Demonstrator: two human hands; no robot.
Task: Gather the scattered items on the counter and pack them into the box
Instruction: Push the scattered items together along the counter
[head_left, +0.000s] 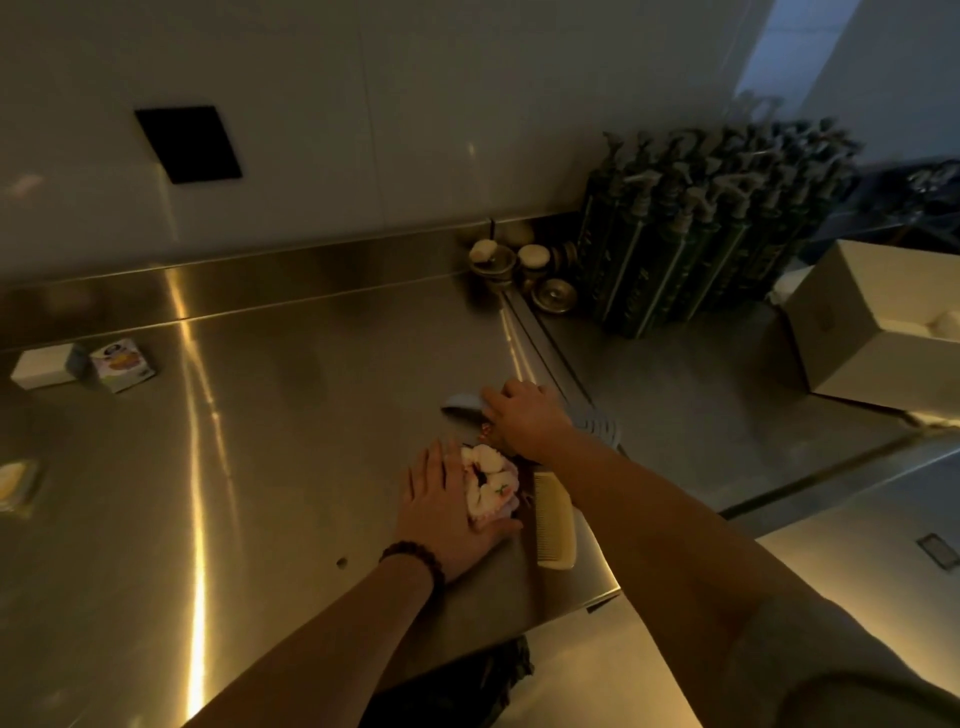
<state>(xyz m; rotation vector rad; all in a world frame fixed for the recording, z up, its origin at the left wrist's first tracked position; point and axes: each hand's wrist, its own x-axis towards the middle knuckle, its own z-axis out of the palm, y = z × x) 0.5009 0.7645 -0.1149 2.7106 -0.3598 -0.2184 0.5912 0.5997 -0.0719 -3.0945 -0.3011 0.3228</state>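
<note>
Near the right-hand edge of the steel worktop lay a small cluster of things: a pale fabric scrunchie, a cream comb just beside it, and a grey-blue plastic piece farther back. The left hand lay flat and open against the scrunchie's side, fingers spread, gripping nothing. The right hand curled down over the grey-blue piece; whether its grip had closed, I could not tell. The scrunchie looked soft and light, likely to squash, so a loose pinch anywhere would do. The comb seemed stiff and thin, best lifted by its spine. The open box stood well apart to the right, on a lower surface.
</note>
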